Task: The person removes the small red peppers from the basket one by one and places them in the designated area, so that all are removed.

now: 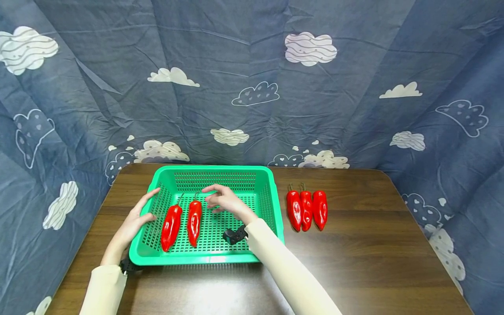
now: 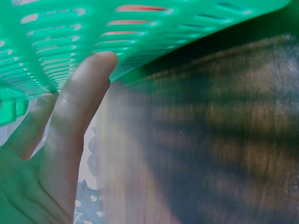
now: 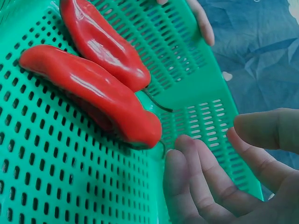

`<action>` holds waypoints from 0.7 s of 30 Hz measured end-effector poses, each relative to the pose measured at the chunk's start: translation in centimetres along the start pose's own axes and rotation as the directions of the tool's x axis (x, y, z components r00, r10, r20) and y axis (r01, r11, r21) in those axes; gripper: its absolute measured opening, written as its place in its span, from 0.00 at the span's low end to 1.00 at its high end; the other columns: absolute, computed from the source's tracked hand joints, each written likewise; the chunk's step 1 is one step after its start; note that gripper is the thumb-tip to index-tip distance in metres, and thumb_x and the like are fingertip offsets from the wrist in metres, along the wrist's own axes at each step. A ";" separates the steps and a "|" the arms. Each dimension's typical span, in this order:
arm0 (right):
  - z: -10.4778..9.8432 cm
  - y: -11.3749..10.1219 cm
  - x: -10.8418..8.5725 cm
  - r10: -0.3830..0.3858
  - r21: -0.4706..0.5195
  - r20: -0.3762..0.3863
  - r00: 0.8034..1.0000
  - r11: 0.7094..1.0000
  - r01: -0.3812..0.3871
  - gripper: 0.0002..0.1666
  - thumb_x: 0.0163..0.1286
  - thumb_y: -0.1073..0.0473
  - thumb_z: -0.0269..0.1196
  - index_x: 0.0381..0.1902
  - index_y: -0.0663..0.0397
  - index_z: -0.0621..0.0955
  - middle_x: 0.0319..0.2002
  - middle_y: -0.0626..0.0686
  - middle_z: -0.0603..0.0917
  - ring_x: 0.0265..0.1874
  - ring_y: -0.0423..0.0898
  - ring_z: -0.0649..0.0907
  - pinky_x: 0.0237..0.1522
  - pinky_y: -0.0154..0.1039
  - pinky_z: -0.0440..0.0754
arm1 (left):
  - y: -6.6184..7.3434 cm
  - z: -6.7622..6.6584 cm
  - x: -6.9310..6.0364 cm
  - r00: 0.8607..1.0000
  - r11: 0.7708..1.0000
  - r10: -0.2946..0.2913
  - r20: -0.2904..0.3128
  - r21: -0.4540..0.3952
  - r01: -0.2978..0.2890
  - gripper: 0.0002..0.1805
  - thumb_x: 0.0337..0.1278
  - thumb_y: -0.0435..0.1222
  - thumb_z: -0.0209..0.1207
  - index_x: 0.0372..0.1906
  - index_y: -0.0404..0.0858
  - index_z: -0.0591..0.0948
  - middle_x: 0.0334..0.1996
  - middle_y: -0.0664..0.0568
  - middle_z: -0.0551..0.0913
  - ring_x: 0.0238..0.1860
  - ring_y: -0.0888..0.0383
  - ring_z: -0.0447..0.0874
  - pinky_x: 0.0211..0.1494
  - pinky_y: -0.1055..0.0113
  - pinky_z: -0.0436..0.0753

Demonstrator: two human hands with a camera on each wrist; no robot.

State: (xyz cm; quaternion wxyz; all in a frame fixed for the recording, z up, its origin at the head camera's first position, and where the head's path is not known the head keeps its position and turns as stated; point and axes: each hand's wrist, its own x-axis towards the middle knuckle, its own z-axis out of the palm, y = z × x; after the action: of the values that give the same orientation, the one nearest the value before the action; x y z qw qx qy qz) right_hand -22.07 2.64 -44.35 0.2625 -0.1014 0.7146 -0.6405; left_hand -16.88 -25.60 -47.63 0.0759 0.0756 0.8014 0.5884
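A green plastic basket [image 1: 208, 259] with slotted walls holds two long red peppers with thin stems, a left pepper [image 1: 171, 228] and a right pepper [image 1: 194, 223], lying side by side in its left half. My left hand [image 1: 131, 225] rests at the basket's left side, thumb and fingers spread and fairly straight. In the left wrist view its thumb [image 2: 74, 98] lies along the slotted outer wall. Over the inside of the basket, my right hand [image 1: 226, 200] hovers just right of the right pepper's stem. Its fingers [image 3: 210, 172] are loosely bent and apart, with nothing between them.
On the brown wooden table [image 1: 366, 245], right of the basket, three more red peppers [image 1: 306, 210] lie in a row. A blue curtain [image 1: 252, 122] with white clouds hangs behind the table and along its sides.
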 end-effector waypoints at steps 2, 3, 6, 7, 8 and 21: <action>0.3 -0.2 0.1 0.006 0.006 0.006 1.000 1.000 -0.006 0.23 0.69 0.69 0.52 0.62 0.64 0.71 0.53 0.72 0.75 0.50 0.69 0.76 0.51 0.59 0.74 | 0.0 0.0 0.0 1.000 1.000 -0.004 0.001 -0.002 0.004 0.43 0.51 0.25 0.50 0.75 0.46 0.54 0.75 0.44 0.45 0.70 0.41 0.41 0.63 0.36 0.49; 0.4 -0.2 0.2 0.009 0.002 0.006 1.000 1.000 -0.009 0.23 0.69 0.69 0.52 0.62 0.64 0.72 0.53 0.72 0.75 0.50 0.68 0.77 0.51 0.59 0.74 | 0.1 0.0 0.0 1.000 1.000 -0.002 0.000 -0.001 0.002 0.43 0.51 0.25 0.50 0.75 0.46 0.54 0.75 0.44 0.45 0.71 0.41 0.41 0.63 0.35 0.49; 0.6 -0.5 0.4 0.025 -0.004 0.020 0.999 1.000 -0.025 0.24 0.68 0.70 0.52 0.62 0.65 0.71 0.52 0.72 0.76 0.51 0.68 0.77 0.50 0.59 0.74 | 0.1 -0.1 0.0 1.000 1.000 0.008 -0.003 0.000 -0.008 0.43 0.51 0.24 0.51 0.75 0.44 0.54 0.75 0.44 0.45 0.71 0.41 0.40 0.63 0.35 0.48; 0.7 -0.4 0.6 0.034 -0.006 0.022 0.999 0.999 -0.034 0.24 0.67 0.71 0.52 0.62 0.65 0.72 0.51 0.71 0.76 0.51 0.67 0.77 0.50 0.59 0.74 | 0.1 -0.1 0.0 1.000 1.000 0.009 -0.005 -0.001 -0.009 0.44 0.50 0.24 0.51 0.75 0.44 0.53 0.75 0.44 0.45 0.71 0.41 0.40 0.63 0.35 0.48; 0.8 -0.4 0.7 0.044 -0.010 0.026 0.999 0.999 -0.044 0.25 0.67 0.72 0.52 0.62 0.64 0.72 0.50 0.71 0.77 0.51 0.67 0.77 0.50 0.59 0.74 | 0.1 -0.1 0.0 1.000 1.000 0.010 -0.006 -0.002 -0.010 0.44 0.50 0.24 0.51 0.75 0.44 0.53 0.75 0.45 0.45 0.71 0.41 0.40 0.63 0.35 0.48; 2.5 1.4 2.0 0.174 -0.089 0.056 0.983 0.982 -0.169 0.29 0.62 0.71 0.56 0.62 0.55 0.75 0.46 0.57 0.80 0.48 0.60 0.78 0.47 0.59 0.76 | 0.0 -0.1 0.0 1.000 1.000 0.009 -0.006 -0.005 -0.009 0.44 0.50 0.23 0.51 0.75 0.43 0.53 0.75 0.45 0.45 0.71 0.41 0.40 0.63 0.35 0.47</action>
State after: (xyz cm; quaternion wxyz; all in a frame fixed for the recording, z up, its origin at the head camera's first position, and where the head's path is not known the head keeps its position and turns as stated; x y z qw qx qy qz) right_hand -22.26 -0.23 -46.28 0.3348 -0.0704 0.7382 -0.5814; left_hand -16.86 -25.67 -47.57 0.0710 0.0773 0.7999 0.5909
